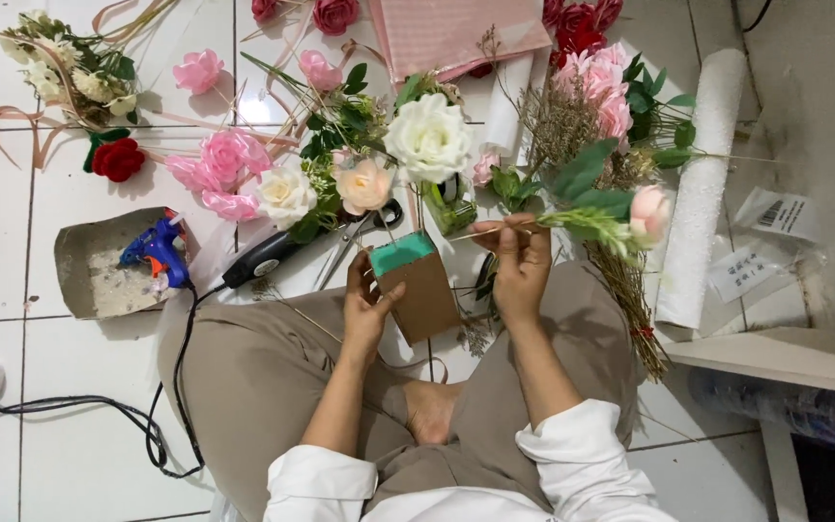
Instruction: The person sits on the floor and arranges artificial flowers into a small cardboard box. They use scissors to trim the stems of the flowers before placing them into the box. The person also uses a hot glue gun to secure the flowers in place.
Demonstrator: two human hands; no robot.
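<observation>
The left hand (364, 302) wraps its grip around the side of a small brown paper box (424, 290) topped with green floral foam (401, 253), held upright over the lap of a person sitting cross-legged on the white tiled floor (12, 222). The right hand (519, 261) pinches closed on the thin stem of an artificial pink rosebud sprig (620, 220), which lies nearly level with the bud pointing away to the right, just beside the box. Beyond the box on the floor lie scissors (359, 237), a white rose (428, 137), loose pink roses (224, 164), and to the left a blue glue gun (158, 249) resting in a cardboard tray (84, 242).
</observation>
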